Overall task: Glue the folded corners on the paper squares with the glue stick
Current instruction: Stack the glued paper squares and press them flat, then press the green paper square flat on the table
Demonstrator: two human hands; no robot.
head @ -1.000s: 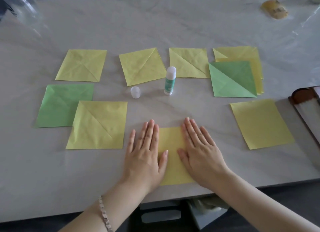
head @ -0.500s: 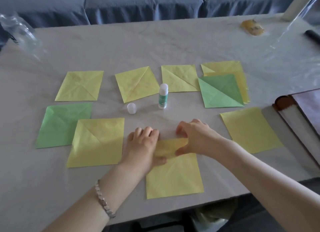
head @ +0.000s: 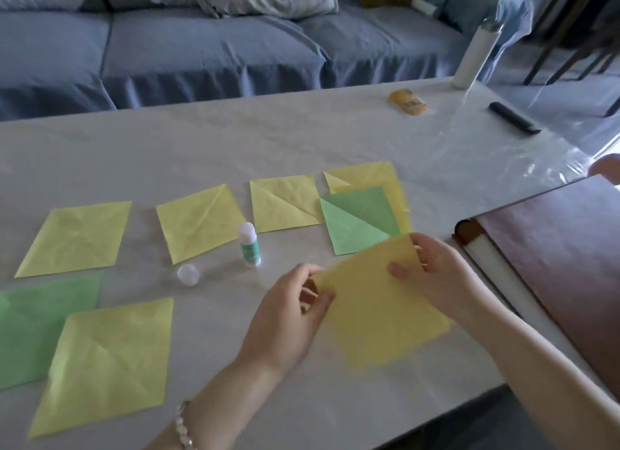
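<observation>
A blue sofa (head: 201,53) runs along the far side of the grey tabletop (head: 302,137), well beyond the fingers (head: 303,272). A brown folder (head: 553,248) lies just right of the right hand (head: 432,275). Both hands hold one orange-yellow paper square (head: 375,315). The left hand (head: 288,318) pinches its left corner, thumb on top and fingers curled round the edge. The right hand pinches its far corner, thumb on the near face and fingers behind. The sheet is blurred, and whether its near edge touches the tabletop cannot be told. A green folded square (head: 359,221) lies just beyond the right fingers, overlapping a yellow stack (head: 369,178). Two yellow folded squares (head: 285,203) lie beyond the left fingers, and more squares (head: 107,362), yellow and green, lie well to their left. The uncapped glue stick (head: 249,245) stands upright beyond and left of the left fingers, with its cap (head: 188,275) near it, further left
</observation>
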